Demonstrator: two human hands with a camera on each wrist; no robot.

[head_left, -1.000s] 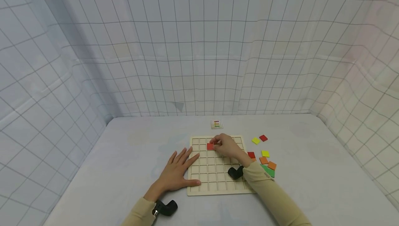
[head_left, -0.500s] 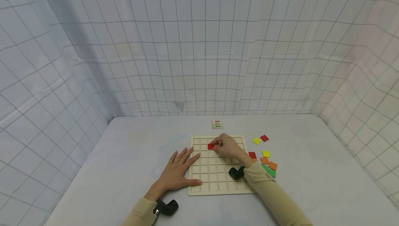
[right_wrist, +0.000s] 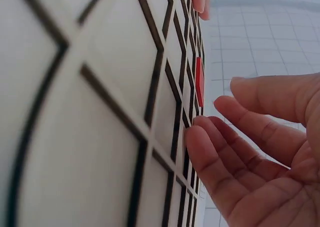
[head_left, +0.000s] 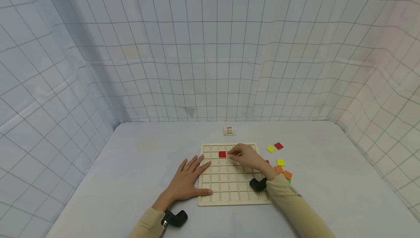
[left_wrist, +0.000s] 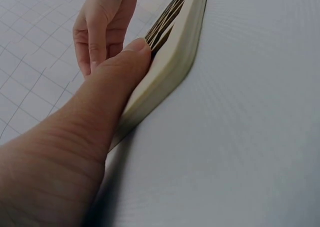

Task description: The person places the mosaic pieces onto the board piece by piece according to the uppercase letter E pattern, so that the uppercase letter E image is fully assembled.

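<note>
Red coloured the square tile (head_left: pixel 222 154) in the ridged board (head_left: pixel 225 196), lower centre, with right hand (head_left: pixel 246 156) empty near it, left hand (head_left: pixel 183 185) splayed, ungripping.

"How does the bare left hand (head_left: pixel 184 184) look from here?"
"Left of the frame's centre, fingers (head_left: pixel 195 163) fanned, thumb (head_left: pixel 203 192) pointing right; its beige cloth sleeve (head_left: pixel 149 223) slants up from the bottom edge."
"And the bare right hand (head_left: pixel 248 158)?"
"Right of centre, fingers loosely bent, holding nothing, beige-sleeved forearm (head_left: pixel 296 209) angling to lower right."
</note>
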